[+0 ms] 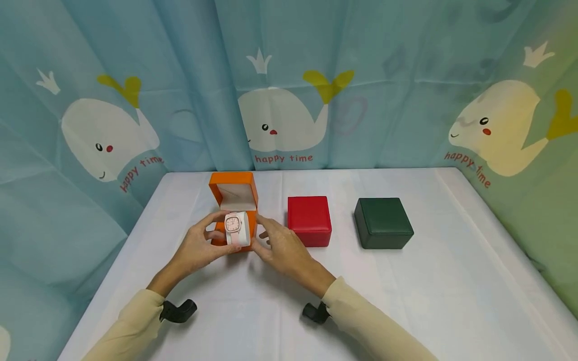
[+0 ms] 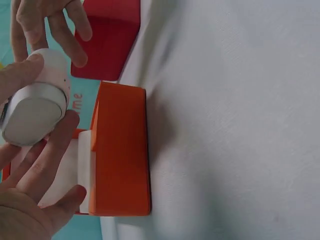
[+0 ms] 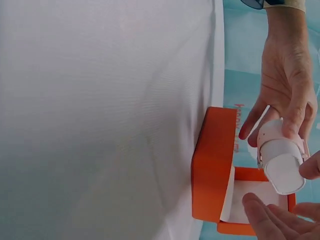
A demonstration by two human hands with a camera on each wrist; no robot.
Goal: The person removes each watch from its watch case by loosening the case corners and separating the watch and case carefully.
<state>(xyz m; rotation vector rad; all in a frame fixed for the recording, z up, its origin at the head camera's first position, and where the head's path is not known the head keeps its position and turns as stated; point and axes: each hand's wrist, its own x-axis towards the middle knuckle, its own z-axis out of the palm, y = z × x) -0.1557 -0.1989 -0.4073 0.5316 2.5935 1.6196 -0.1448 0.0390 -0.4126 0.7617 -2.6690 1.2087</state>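
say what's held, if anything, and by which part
The left hand holds the watch and its white cushion, thumb on the pink strap below the dial; whether the right hand grips too can't be told.

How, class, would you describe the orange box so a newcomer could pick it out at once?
On the white table stand three boxes. Leftmost in the head view is the orange box, partly hidden by the pink watch in the left hand. It alone stands open; the red box and green box are closed.
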